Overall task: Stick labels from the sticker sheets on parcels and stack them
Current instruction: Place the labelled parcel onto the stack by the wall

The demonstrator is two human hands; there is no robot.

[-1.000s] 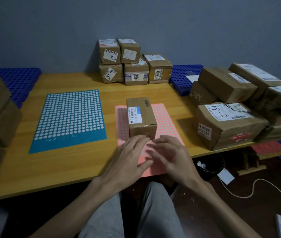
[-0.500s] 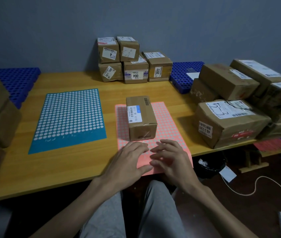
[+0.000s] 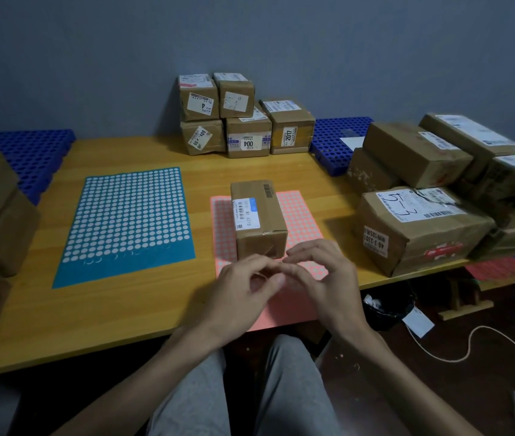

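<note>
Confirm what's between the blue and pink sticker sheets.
Head view: only a narrow bare strip of table between the blue sticker sheet and the pink sticker sheet.

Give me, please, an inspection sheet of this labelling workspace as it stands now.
Surface: wooden table, parcel stacks at back, left and right.
Job's things: small parcel stands on pink sticker sheet; blue sticker sheet to its left, nearest rows bare.
Clutter: blue perforated trays at both far corners; bin and white tag on floor.
Hands: left hand and right hand meet fingertips above the pink sheet; no sticker discernible.
Cables: white cable loops across floor at right.
Surroundings: grey wall behind.
</note>
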